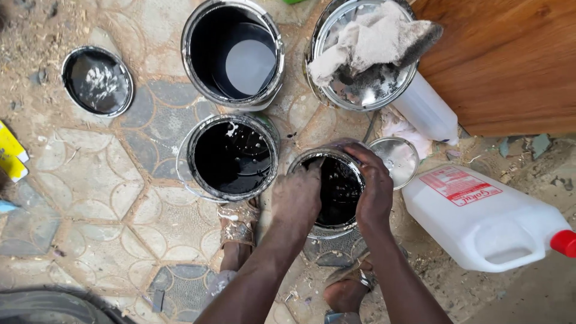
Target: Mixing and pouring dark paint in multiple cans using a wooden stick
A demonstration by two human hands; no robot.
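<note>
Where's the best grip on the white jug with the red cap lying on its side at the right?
Take the white jug by its moulded handle, the recessed loop near the red cap. The jug lies on its side with the handle facing up, so come from above and hook the fingers through. The body looks too broad and smooth for one hand. Both hands, left and right, are on the small tin.

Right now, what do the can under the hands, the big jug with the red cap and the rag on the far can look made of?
Can: looks like metal, with a shiny silver rim, smeared with dark liquid; both the left hand and right hand grip it. Jug: probably plastic, white and slightly translucent, with a moulded handle. Rag: soft cloth, crumpled, greyish and stained dark.
</note>
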